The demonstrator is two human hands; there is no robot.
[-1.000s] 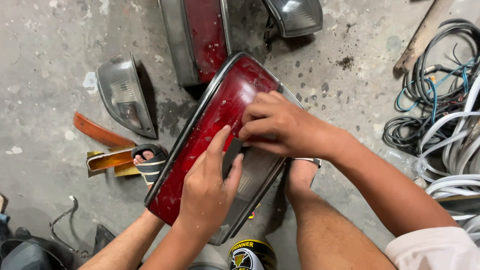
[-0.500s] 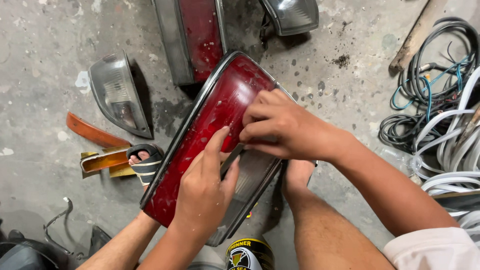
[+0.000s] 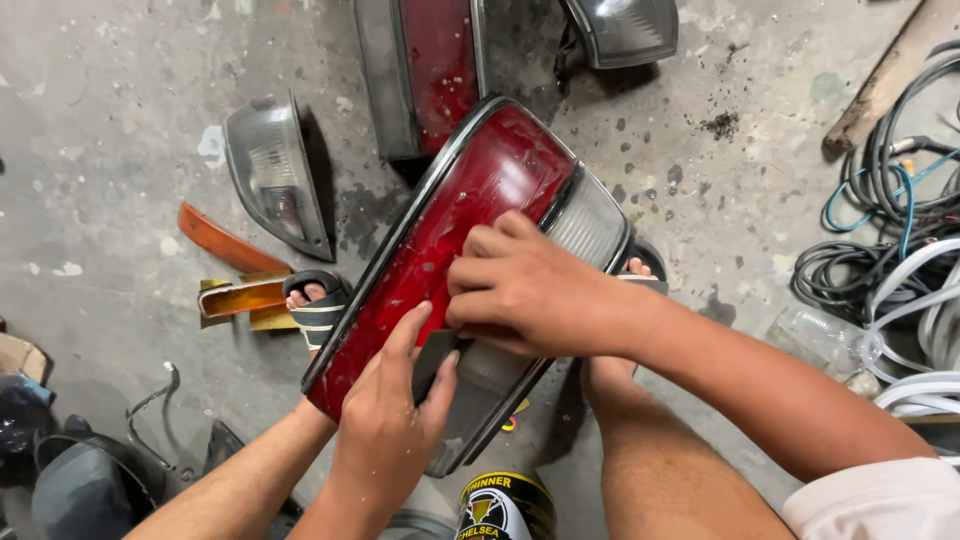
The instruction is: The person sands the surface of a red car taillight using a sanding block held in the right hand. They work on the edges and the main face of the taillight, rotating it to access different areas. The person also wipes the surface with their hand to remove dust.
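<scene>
A large red tail light [image 3: 480, 190] with a clear end section leans tilted across my lap above the concrete floor. My right hand [image 3: 530, 285] presses down on a dark abrasive sheet [image 3: 432, 352] laid on the lens, fingers curled over it. My left hand [image 3: 385, 430] rests on the lower part of the lens, and the sheet's lower edge lies between its thumb and forefinger. Small wet flecks dot the red lens and my left hand.
A second red tail light [image 3: 425, 70], a grey lamp [image 3: 275, 175], a dark lamp [image 3: 625, 25] and an orange lens strip [image 3: 225, 240] lie on the floor. Coiled cables [image 3: 880, 230] sit right, a can [image 3: 505, 505] stands at the bottom, and my sandalled foot [image 3: 315, 300] is left of the lens.
Both hands have slid a little down the lens with the dark sheet. The tail light stays in about the same place.
</scene>
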